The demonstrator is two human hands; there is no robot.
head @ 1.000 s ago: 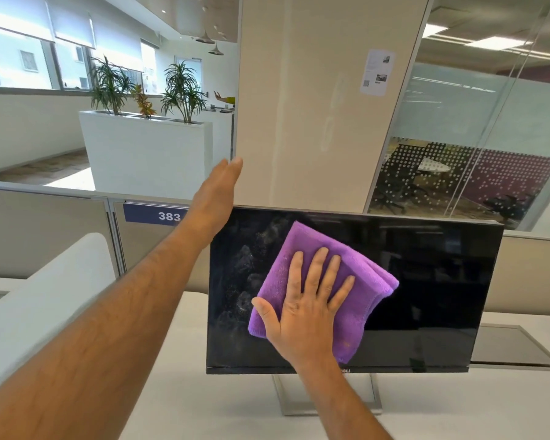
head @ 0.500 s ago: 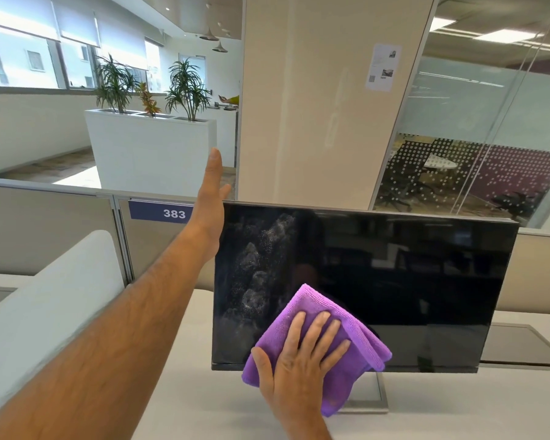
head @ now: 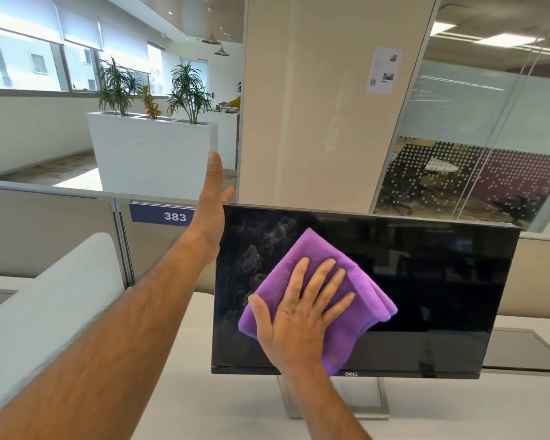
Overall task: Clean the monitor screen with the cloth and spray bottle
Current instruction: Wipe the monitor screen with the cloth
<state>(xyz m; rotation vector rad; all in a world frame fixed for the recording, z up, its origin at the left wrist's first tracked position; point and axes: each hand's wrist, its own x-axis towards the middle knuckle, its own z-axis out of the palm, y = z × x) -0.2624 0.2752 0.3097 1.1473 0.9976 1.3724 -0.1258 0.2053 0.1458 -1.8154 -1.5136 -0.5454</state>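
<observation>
Purple microfiber cloth (head: 324, 281) pressed flat on Dell monitor screen (head: 426, 281) by right hand (head: 299, 312), fingers spread. Left hand (head: 211, 201) flat, bracing top-left corner. Spray residue left side unwiped; roughly midway. Spray bottle unseen.

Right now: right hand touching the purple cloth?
Touching. Head view shows the right hand pressed flat on the purple cloth, fingers spread over it, against the monitor screen.

"383" on the partition sign (head: 162, 213); "DELL" on the monitor (head: 426, 281) bezel
</observation>
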